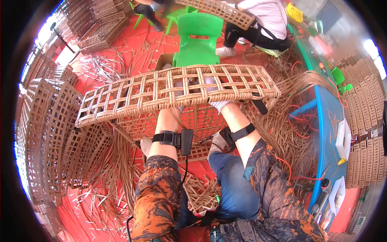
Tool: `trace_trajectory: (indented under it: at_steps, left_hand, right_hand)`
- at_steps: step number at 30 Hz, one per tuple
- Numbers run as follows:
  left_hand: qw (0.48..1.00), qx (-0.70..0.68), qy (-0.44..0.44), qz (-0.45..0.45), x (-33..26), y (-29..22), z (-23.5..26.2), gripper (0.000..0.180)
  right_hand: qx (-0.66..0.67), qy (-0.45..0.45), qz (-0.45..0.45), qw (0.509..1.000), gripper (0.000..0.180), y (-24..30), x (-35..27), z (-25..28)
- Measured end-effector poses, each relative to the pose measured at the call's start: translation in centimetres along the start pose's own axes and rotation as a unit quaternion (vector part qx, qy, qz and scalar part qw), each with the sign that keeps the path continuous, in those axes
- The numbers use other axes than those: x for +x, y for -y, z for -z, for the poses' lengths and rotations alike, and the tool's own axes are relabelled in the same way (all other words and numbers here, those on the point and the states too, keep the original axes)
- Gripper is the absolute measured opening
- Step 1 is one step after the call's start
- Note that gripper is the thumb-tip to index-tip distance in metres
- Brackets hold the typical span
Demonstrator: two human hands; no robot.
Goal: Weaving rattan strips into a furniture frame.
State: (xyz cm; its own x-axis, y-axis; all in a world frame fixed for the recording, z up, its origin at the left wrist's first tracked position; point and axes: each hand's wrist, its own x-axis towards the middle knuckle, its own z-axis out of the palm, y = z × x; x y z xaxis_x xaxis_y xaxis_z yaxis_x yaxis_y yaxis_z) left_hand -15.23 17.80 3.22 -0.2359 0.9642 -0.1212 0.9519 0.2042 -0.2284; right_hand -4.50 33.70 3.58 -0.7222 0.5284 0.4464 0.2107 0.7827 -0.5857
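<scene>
A long woven rattan-like frame with an open lattice top and a tightly wrapped rim lies across in front of me. My left hand, in a pale glove, is inside it, seen only through the lattice. Close beside it, my right hand wears a similar glove with a striped cuff. Both hands are at the middle of the frame near its wrapped near rim, and their fingers are mostly hidden by the weave. Below the left hand, loose brown strands hang by the wrist. More lattice of the piece extends beneath my forearms.
A green plastic chair stands just beyond the frame. Woven panels are stacked at left. Loose strands cover the red floor at right, beside a blue table with tools. Another person sits at the back, by a woven piece.
</scene>
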Motion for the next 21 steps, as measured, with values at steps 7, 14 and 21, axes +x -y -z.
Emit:
trace_trajectory:
  at_steps: [7, 14, 21]
  left_hand:
    - [0.999, -0.008, 0.040, 0.025, 1.3, -0.2, -2.6, 0.036]
    - [0.982, -0.119, -0.141, 0.045, 4.7, -0.3, 0.9, 0.033]
    - [0.964, -0.187, -0.186, 0.032, 6.9, 0.7, 0.5, 0.030]
  right_hand:
    - [-0.117, 0.068, 0.048, 0.990, 0.023, -0.8, 0.4, -0.1]
    - [-0.234, 0.022, 0.089, 0.968, 0.019, 0.2, -1.1, 2.2]
    - [-0.056, 0.052, -0.090, 0.993, 0.018, 1.8, -15.2, 12.2]
